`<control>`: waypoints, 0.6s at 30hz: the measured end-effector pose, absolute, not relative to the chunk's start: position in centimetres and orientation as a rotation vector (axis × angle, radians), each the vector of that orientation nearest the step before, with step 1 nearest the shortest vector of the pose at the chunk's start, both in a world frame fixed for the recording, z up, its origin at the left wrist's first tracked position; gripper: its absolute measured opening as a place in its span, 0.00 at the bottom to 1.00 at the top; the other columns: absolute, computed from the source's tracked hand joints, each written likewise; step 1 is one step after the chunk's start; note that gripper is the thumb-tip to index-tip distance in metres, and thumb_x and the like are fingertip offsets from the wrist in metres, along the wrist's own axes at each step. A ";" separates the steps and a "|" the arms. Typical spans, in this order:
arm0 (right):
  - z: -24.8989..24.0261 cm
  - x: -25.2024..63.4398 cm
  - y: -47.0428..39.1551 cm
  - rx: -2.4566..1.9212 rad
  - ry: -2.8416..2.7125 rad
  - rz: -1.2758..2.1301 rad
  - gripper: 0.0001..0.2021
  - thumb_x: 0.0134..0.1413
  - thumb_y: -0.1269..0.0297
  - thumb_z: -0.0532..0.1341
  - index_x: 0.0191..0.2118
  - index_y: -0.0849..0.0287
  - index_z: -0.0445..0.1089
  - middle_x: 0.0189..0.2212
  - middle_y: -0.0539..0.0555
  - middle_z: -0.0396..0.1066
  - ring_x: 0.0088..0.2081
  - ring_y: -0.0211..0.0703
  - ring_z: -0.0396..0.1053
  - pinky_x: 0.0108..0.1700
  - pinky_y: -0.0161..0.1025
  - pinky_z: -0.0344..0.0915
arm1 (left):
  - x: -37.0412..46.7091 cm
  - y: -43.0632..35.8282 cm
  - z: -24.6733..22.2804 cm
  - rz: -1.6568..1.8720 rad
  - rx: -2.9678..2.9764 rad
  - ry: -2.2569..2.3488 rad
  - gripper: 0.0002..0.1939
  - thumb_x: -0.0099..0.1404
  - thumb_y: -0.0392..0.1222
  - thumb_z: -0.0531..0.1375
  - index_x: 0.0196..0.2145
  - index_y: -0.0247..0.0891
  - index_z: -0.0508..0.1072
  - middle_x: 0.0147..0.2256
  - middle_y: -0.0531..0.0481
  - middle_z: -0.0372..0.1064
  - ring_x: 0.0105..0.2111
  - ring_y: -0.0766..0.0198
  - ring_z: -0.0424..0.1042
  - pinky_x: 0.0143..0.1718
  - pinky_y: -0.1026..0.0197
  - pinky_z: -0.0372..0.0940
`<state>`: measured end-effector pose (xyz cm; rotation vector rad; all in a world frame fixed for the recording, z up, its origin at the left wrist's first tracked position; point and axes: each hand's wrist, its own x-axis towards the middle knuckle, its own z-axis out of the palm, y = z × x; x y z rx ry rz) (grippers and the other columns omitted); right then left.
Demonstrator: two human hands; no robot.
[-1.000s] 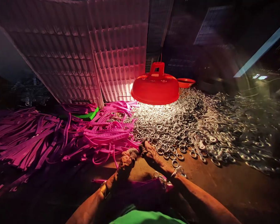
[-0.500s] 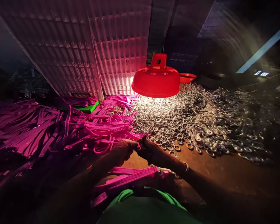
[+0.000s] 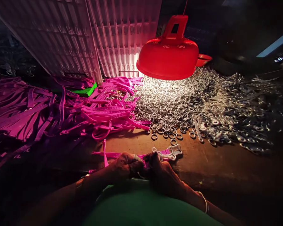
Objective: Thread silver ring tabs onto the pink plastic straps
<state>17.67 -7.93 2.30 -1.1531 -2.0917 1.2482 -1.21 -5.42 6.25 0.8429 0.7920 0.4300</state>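
Close to my body, my left hand (image 3: 124, 166) is closed, with its fingers pinched on a pink strap (image 3: 110, 154) whose end sticks out to the left. Beside it, my right hand (image 3: 162, 173) is closed around the same strap and a metal ring (image 3: 154, 150) at its fingertips. From the right hand's far side a short metal chain (image 3: 174, 153) lies toward the right, next to a pink strap piece. The point where the fingers meet is dark and partly hidden.
A large heap of metal rings (image 3: 165, 106) covers the table's middle and right. Pink straps (image 3: 85, 116) pile up on the left, near a green tray (image 3: 87, 91). A red lamp shade (image 3: 168, 58) hangs low over the rings. Corrugated panels (image 3: 122, 37) lean behind; a red bowl (image 3: 204, 59) sits farther back.
Both hands have come down from the edge of the piles toward my body, now with a strap, ring and chain at the fingers. The view has shifted, so the lamp looks higher and larger.
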 end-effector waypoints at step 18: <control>4.9 17.3 -5.8 -1.250 -2.329 1.318 0.05 0.49 0.74 0.54 0.31 0.60 0.55 0.23 0.49 0.63 0.22 0.32 0.54 0.22 0.31 0.45 | 0.0 -5.7 5.3 0.486 0.708 0.840 0.24 0.49 0.57 0.65 0.19 0.32 0.65 0.18 0.54 0.59 0.18 0.73 0.57 0.20 0.68 0.51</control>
